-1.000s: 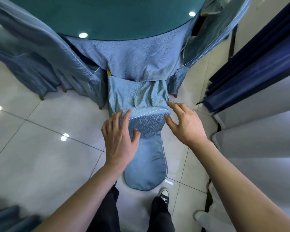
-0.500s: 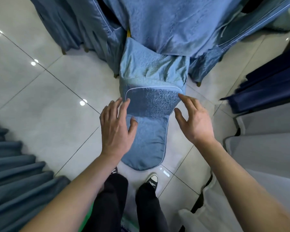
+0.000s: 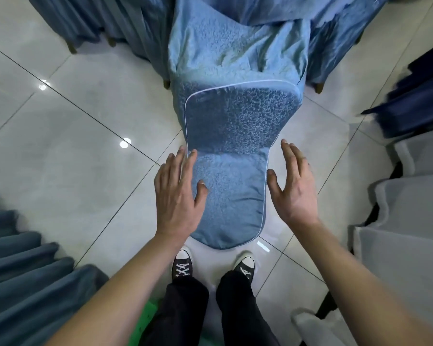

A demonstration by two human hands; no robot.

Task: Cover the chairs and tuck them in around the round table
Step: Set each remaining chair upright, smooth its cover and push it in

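The chair (image 3: 231, 156) stands straight ahead, already in its blue cover (image 3: 237, 116), with its seat pushed under the hanging tablecloth (image 3: 210, 6) at the far edge of the view. Its back faces the person, whose 2 shoes (image 3: 183, 265) are just near of the cover's hem.

The left hand (image 3: 176, 193) lies flat with fingers straight, overlapping the left edge of the chair back, thumb on the fabric; it grips nothing. The right hand (image 3: 294, 186) is spread open just right of the back's white piping, and whether it touches the cloth cannot be told. Neither hand is closed on anything.

Judging by this, the chair looks nearly tucked in, and the risks lie in the last smoothing or shove:

- With 2 flat palms and no hold, a downward stroke could drag the cover askew, and the loose folds over the seat suggest slack there to bunch.
- A push from 1 side only would probably turn the chair toward a neighbour; covered chairs sit close on the left (image 3: 135, 33) and right (image 3: 335, 46).
- The floor (image 3: 73, 146) is glossy tile, so a hard shove might slide the chair too far in.
- The hem hangs close to the shoes, and a step forward could catch it and pull the cover.
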